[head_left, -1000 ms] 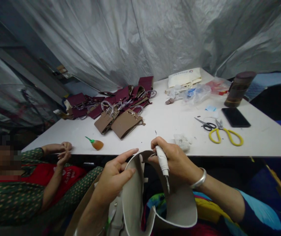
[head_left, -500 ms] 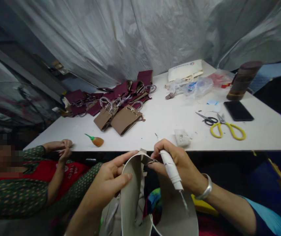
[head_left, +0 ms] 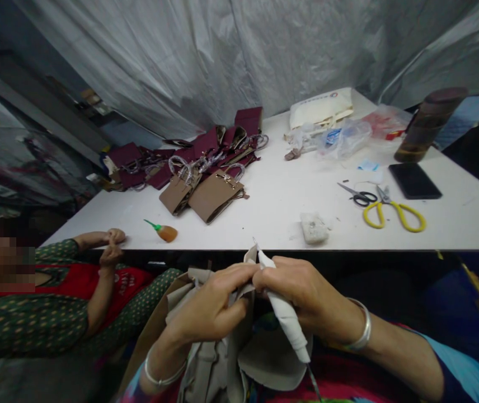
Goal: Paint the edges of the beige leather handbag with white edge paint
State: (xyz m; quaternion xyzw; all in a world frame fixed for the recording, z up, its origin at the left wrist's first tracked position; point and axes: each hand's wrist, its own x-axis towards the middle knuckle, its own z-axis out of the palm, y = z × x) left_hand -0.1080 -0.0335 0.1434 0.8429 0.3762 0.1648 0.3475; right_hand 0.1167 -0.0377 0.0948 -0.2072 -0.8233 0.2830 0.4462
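Left hand is pinching the leather, which is hanging between and below both hands. Right hand is gripping the tool, its long axis slanting up-left; tip contact unclear.

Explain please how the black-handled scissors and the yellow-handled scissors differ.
The yellow-handled scissors have wide handle loops; the black-handled scissors have small ones. The black-handled scissors point their blades leftward in the picture, the yellow-handled scissors away from the person. Both lie on the white table.
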